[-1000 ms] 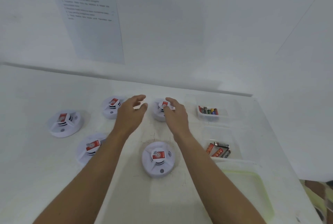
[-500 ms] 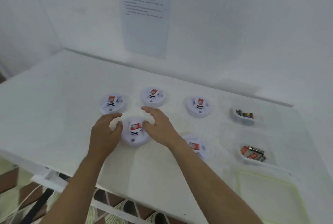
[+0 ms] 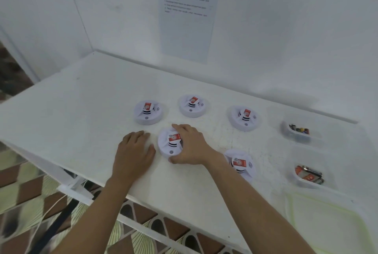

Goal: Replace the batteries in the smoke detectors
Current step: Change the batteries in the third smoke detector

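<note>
Several round white smoke detectors with red labels lie on the white table [image 3: 86, 98]. My right hand [image 3: 191, 145] grips the front-left detector [image 3: 168, 143], fingers curled over its right rim and thumb at its near edge. My left hand [image 3: 134, 151] rests flat on the table just left of that detector, fingers relaxed, holding nothing. Other detectors sit at the back left [image 3: 147, 112], back middle [image 3: 192, 106], back right [image 3: 244, 117] and front right [image 3: 241, 164], the last partly behind my right forearm.
Two clear tubs of batteries stand at the right: a far tub [image 3: 299, 131] and a near tub [image 3: 308, 176]. A shallow clear tray [image 3: 327, 223] with a greenish rim lies at the front right. A printed sheet [image 3: 186, 14] hangs on the back wall. The table's front edge is close below my forearms.
Both hands left the back detectors and came to the front-left one. My right hand has closed round it; my left hand has dropped flat on the table beside it.
</note>
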`<state>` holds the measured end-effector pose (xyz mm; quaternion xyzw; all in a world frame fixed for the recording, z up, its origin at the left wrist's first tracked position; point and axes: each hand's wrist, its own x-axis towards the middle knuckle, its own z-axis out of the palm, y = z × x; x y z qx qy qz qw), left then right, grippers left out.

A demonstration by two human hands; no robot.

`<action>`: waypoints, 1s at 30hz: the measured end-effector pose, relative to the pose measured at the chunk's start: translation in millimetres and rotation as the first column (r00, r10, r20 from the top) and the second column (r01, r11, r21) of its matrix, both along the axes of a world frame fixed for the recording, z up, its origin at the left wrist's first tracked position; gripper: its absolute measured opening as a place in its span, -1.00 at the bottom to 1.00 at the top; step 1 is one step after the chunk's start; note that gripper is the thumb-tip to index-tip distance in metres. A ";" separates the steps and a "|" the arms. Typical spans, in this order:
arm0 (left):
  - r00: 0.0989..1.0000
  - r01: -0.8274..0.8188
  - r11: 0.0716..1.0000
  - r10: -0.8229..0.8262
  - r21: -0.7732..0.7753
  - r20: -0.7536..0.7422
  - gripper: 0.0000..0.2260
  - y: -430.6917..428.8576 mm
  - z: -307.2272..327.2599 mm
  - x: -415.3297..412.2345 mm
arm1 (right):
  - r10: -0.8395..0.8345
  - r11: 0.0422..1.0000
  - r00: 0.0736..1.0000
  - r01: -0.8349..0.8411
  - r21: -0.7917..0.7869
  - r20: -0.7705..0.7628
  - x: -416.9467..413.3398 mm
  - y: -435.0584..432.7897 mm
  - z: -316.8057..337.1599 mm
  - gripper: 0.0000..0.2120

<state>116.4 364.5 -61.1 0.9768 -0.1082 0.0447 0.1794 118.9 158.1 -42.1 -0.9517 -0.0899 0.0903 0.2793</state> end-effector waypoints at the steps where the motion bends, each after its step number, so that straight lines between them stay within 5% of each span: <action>1: 1.000 -0.004 1.000 0.004 0.001 0.002 -0.54 0.0 0.8 -0.8 | 0.002 1.000 1.000 -0.002 -0.006 -0.003 0.6 0.2 1.4 0.01; 8: 1.000 -0.020 0.999 0.020 -0.027 0.007 -0.51 -1.4 -0.9 0.6 | -0.080 0.996 0.996 0.078 0.053 0.047 1.2 -6.4 7.7 0.04; 14: 0.991 -0.084 0.907 0.119 -0.413 0.059 -0.69 -34.5 28.7 -12.8 | -0.184 0.826 0.980 0.199 0.527 -0.081 -24.0 -38.0 38.9 -0.16; 18: 0.986 -0.140 0.725 0.044 -0.674 -0.159 -0.80 -76.4 53.9 -32.2 | -0.168 0.645 0.978 0.202 0.737 -0.121 -49.3 -67.5 56.1 -0.27; 20: 0.940 -0.217 0.556 -0.102 -0.803 -0.325 -0.82 -101.6 61.4 -42.6 | -0.179 0.571 0.974 0.219 0.791 -0.140 -63.3 -85.9 59.6 -0.30; 24: 0.799 -0.377 0.249 -0.399 -0.892 -0.449 -0.79 -152.2 73.8 -72.1 | -0.232 0.588 0.966 0.235 0.774 -0.116 -89.2 -125.1 58.8 -0.25; 30: 0.870 -0.193 0.320 -0.382 -0.928 -0.313 -0.78 -200.9 63.4 -102.1 | -0.183 0.606 0.973 0.224 0.763 -0.140 -133.6 -183.8 58.6 -0.18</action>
